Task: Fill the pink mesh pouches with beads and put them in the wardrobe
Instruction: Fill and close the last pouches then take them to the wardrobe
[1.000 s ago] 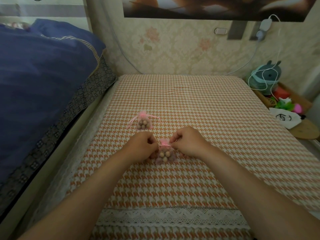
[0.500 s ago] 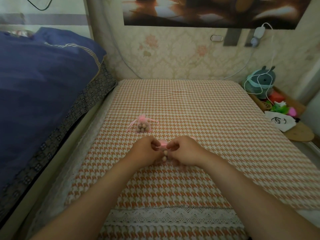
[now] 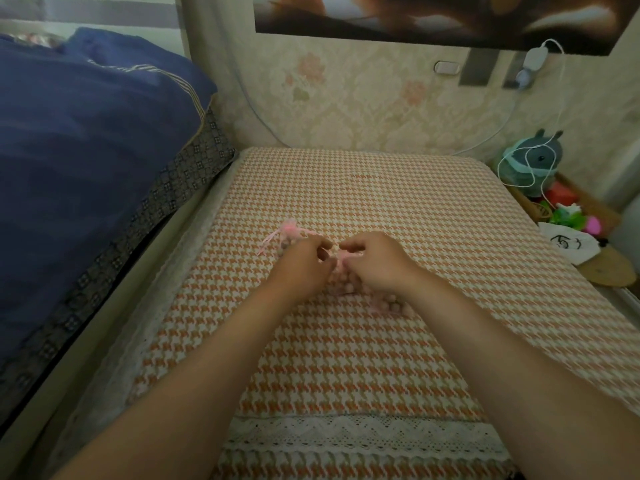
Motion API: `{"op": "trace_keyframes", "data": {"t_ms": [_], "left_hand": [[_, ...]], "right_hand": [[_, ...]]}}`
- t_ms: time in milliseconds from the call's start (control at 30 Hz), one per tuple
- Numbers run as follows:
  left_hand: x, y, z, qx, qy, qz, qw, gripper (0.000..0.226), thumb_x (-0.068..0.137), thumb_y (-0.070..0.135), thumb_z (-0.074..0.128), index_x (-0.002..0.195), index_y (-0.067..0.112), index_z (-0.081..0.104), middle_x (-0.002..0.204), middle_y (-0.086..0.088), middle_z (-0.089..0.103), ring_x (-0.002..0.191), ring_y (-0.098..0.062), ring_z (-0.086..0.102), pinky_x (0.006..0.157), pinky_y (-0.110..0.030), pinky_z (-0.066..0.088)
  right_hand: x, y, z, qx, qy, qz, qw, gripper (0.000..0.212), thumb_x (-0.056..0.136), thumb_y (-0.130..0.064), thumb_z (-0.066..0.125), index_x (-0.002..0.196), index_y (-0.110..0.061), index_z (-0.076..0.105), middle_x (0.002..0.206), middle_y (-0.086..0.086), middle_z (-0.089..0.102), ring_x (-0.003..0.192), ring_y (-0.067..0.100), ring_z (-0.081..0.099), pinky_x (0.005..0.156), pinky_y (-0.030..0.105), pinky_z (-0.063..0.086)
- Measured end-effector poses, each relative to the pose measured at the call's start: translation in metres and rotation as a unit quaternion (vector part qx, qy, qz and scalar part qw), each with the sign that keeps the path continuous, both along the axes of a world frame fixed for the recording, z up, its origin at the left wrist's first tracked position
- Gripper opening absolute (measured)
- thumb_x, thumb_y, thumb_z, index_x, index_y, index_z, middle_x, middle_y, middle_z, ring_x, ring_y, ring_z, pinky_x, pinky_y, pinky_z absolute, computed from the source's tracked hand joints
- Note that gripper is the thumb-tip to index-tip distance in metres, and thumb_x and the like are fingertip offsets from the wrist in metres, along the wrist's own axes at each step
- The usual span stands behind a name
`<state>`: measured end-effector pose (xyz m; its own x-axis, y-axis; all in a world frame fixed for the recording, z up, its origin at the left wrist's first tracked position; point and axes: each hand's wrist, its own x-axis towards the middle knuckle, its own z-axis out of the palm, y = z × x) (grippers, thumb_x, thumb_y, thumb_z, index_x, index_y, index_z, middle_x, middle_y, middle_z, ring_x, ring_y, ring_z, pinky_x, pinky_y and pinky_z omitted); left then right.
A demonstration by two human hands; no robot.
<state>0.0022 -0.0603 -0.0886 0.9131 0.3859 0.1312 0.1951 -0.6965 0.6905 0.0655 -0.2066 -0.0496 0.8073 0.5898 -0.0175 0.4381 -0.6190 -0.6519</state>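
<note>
Pink mesh pouch of round beads (image 3: 341,271) sits mid-table on the orange houndstooth cloth (image 3: 346,358), largely hidden between the left hand (image 3: 304,263) and right hand (image 3: 372,259), both pinching its blurred top. A second pink pouch (image 3: 289,232) peeks out just beyond the left hand.

Orange houndstooth cloth (image 3: 363,188) with lace trim (image 3: 363,436), blue bedding (image 3: 86,140) left, white cable (image 3: 533,140) draped over teal plush (image 3: 533,161) at right, floral wallpaper (image 3: 363,98) behind.

left hand (image 3: 304,263) + right hand (image 3: 375,261): pinching pink pouch (image 3: 341,271) | second pouch (image 3: 289,233) behind left hand | houndstooth cloth (image 3: 346,358)
</note>
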Motion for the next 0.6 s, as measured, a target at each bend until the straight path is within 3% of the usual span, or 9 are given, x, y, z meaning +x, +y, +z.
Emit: {"op": "trace_keyframes", "data": {"t_ms": [67,167,267,400,467,600], "left_hand": [[-0.002,0.011,0.005,0.049,-0.02,0.031,0.998,0.031,0.093,0.028,0.061,0.123,0.018,0.062,0.103,0.005,0.066,0.091,-0.014,0.062,0.076,-0.027,0.048],[-0.018,0.068,-0.004,0.052,-0.046,0.146,0.987,0.027,0.093,0.029,0.058,0.118,0.017,0.063,0.11,0.002,0.061,0.098,-0.017,0.06,0.079,-0.03,0.05],[-0.017,0.079,-0.011,0.052,-0.012,0.182,0.982,0.028,0.094,0.028,0.058,0.117,0.014,0.063,0.119,-0.006,0.059,0.104,-0.023,0.058,0.083,-0.033,0.05],[-0.012,0.067,-0.016,0.005,0.05,0.152,0.987,0.016,0.095,0.029,0.055,0.09,0.015,0.062,0.099,-0.01,0.068,0.077,-0.018,0.055,0.058,-0.027,0.039],[-0.011,0.069,-0.016,-0.02,0.049,0.139,0.989,0.019,0.095,0.033,0.056,0.087,0.017,0.059,0.089,-0.005,0.066,0.075,-0.019,0.055,0.053,-0.028,0.033],[-0.007,0.072,-0.018,-0.128,0.011,0.134,0.983,0.033,0.096,0.035,0.057,0.113,0.011,0.07,0.104,-0.002,0.071,0.095,-0.021,0.065,0.078,-0.031,0.05]], "right_hand": [[0.002,0.01,0.003,0.032,-0.005,-0.001,0.999,0.037,0.098,-0.021,0.061,0.134,-0.024,0.063,0.138,-0.002,0.061,0.112,0.015,0.066,0.091,0.025,0.047],[-0.007,0.072,-0.003,0.024,0.017,0.049,0.998,0.041,0.098,-0.021,0.059,0.139,-0.023,0.059,0.14,-0.001,0.059,0.082,0.016,0.073,0.079,0.033,0.06],[-0.004,0.086,-0.004,0.019,0.054,0.04,0.998,0.053,0.098,-0.02,0.06,0.149,-0.019,0.048,0.143,0.005,0.055,0.079,0.02,0.075,0.069,0.037,0.063],[0.003,0.088,-0.01,0.019,0.128,-0.003,0.992,0.06,0.101,-0.017,0.057,0.156,-0.016,0.034,0.132,0.008,0.058,0.08,0.026,0.076,0.057,0.038,0.061],[0.001,0.096,-0.016,0.043,0.165,0.0,0.985,0.057,0.101,-0.013,0.058,0.154,-0.011,0.036,0.117,0.006,0.061,0.077,0.027,0.075,0.05,0.034,0.057],[-0.008,0.103,-0.016,0.096,0.222,-0.002,0.97,0.036,0.1,-0.004,0.056,0.137,-0.003,0.056,0.108,0.015,0.07,0.076,0.028,0.07,0.05,0.031,0.057]]}}
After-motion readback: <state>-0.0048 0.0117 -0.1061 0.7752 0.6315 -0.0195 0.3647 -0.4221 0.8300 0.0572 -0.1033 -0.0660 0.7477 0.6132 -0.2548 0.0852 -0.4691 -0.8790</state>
